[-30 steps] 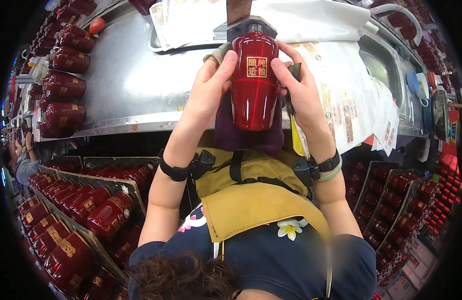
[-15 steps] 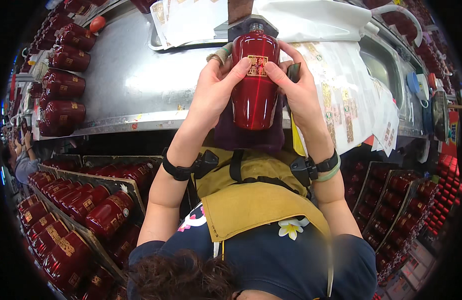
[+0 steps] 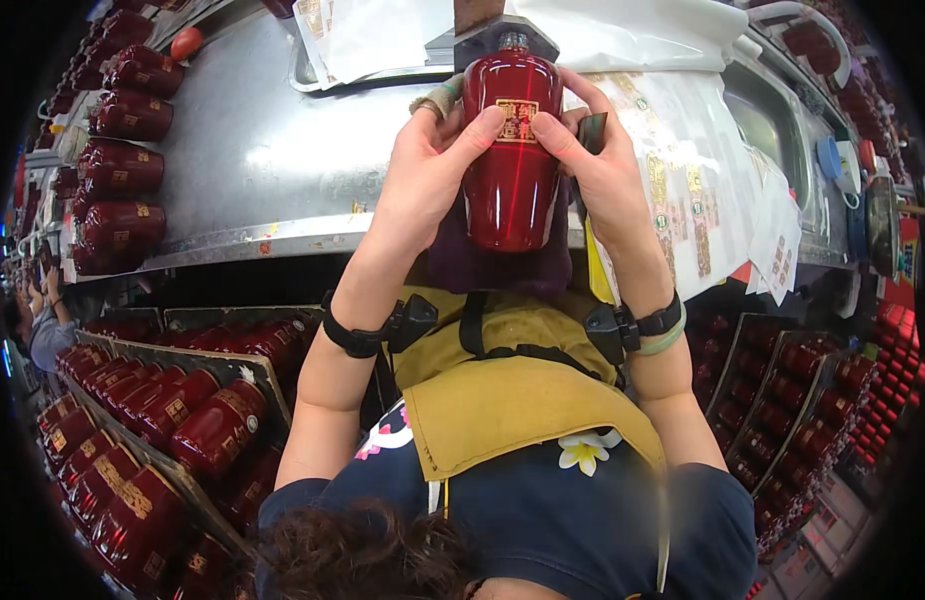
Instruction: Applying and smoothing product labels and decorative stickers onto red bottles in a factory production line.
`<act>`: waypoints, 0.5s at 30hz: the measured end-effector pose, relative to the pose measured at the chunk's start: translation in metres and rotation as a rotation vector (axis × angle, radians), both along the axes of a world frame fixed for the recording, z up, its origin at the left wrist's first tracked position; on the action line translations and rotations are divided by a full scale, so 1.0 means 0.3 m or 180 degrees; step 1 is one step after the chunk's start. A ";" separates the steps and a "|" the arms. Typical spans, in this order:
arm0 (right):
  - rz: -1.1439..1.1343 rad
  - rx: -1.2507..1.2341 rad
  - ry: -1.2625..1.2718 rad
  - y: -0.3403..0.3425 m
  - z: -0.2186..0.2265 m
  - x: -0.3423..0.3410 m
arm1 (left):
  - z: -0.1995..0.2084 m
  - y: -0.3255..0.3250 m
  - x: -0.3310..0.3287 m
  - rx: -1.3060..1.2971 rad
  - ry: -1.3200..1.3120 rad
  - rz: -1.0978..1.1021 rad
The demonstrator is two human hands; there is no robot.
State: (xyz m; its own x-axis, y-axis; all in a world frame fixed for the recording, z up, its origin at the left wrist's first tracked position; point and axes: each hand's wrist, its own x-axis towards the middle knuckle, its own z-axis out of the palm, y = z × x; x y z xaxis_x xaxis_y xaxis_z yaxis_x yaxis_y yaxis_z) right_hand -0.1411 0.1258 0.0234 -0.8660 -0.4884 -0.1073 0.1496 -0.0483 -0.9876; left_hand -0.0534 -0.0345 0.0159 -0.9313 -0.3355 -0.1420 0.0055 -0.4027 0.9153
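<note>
A glossy dark red bottle [image 3: 513,200] with a gold square label [image 3: 518,121] is held between both hands, its clear neck pointing away from me. My left hand [image 3: 435,160] closes round its left side, the thumb pressing the label's left edge. On the fingers of that hand are greyish covers [image 3: 441,97]. My right hand [image 3: 605,165] grips the opposite side, its thumb on the label's right edge. A dark green flat piece [image 3: 592,130] shows by the right fingers; how it is held is unclear. Below the bottle lies a dark purple cloth [image 3: 453,262].
Several red bottles [image 3: 123,168] line the left of the metal table [image 3: 273,150], near a red ball-like thing [image 3: 187,42]. Printed gold label sheets [image 3: 698,190] spread at right. Crates of bottles [image 3: 213,430] stand below on both sides. Another person [image 3: 48,325] is at far left.
Both thumbs stay on the label, with only a slight shift of hands and bottle. The whole view has moved a little; nothing was let go.
</note>
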 end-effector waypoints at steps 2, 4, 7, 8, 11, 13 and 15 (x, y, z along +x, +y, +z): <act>0.0042 -0.0006 0.0015 0.003 -0.008 -0.003 | 0.003 0.001 0.003 0.0026 -0.0007 -0.0020; 0.0015 -0.0035 -0.0020 -0.003 -0.004 0.002 | 0.008 0.003 0.004 -0.0009 -0.0036 -0.0004; -0.0019 -0.0045 -0.0038 -0.003 -0.003 0.007 | 0.003 0.005 0.005 -0.0035 -0.0049 0.0015; -0.0017 -0.0029 -0.0026 -0.003 -0.002 0.007 | 0.000 0.005 0.006 -0.0028 -0.0036 0.0028; -0.0001 -0.0077 -0.0051 -0.001 -0.004 0.005 | -0.007 0.006 0.004 0.0015 0.0005 0.0047; 0.0033 -0.0048 -0.0016 0.002 -0.006 0.003 | -0.004 0.006 0.006 -0.0030 -0.0013 0.0033; 0.0063 -0.0020 0.0019 0.006 0.003 -0.002 | 0.002 0.003 0.008 -0.0075 -0.0030 0.0017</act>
State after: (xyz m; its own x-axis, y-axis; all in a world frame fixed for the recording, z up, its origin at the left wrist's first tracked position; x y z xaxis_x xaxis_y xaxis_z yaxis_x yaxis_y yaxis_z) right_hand -0.1418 0.1275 0.0244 -0.8567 -0.5062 -0.0989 0.1446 -0.0517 -0.9881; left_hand -0.0510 -0.0336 0.0164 -0.9282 -0.3437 -0.1427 -0.0011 -0.3809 0.9246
